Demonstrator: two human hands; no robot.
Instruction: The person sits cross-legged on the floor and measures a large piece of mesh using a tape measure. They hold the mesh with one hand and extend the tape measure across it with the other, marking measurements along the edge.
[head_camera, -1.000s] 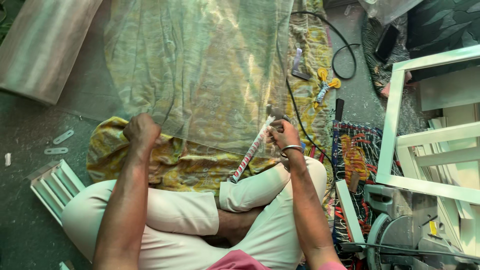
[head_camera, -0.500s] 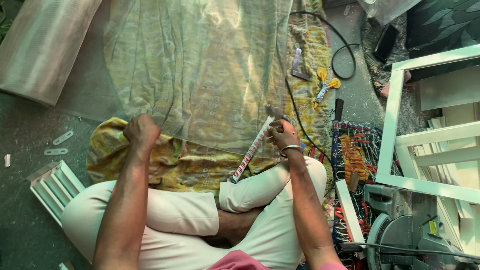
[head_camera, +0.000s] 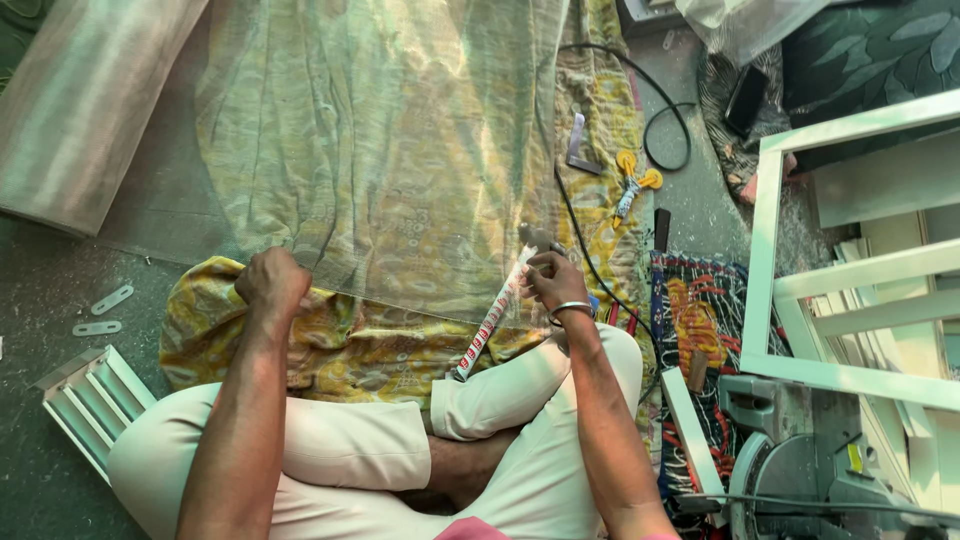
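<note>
Mesh sheeting (head_camera: 380, 150), translucent and greenish, is lying spread over a yellow patterned cloth (head_camera: 340, 345) on the floor, running from the seated person's knees toward 12 o'clock. The left hand (head_camera: 272, 283), at 9 o'clock, is bunching its fingers closed on the sheet's near edge. The right hand (head_camera: 553, 280), at 3 o'clock and wearing a metal bangle, is gripping the top of a red-and-white sealant tube (head_camera: 490, 320) that is slanting down toward 6 o'clock at that same edge. No bead or cut is showing, so the work appears to be early. Both forearms are reaching forward over crossed legs. A white frame (head_camera: 765, 240) is standing at far right.
</note>
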